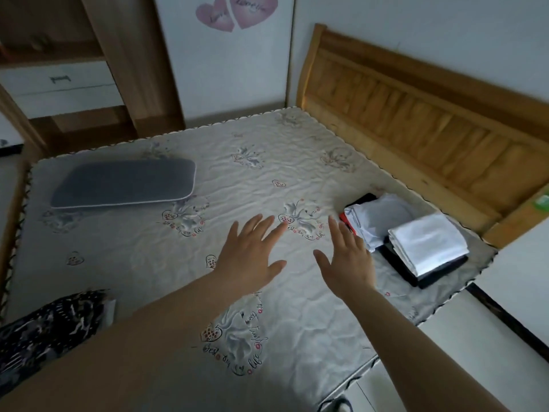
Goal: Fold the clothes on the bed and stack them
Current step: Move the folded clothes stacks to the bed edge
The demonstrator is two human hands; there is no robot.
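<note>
Lying at far left on the mattress (142, 263), a grey pillow (124, 184); hovering mid-bed, left hand (252, 257) and right hand (347, 260), fingers straight and spread, holding nothing; resting at right beside the headboard (416, 114), two stacks of folded clothes (410, 236).

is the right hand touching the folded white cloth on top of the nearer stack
Apart. The head view shows bare mattress between the right hand and the folded white cloth.
</note>
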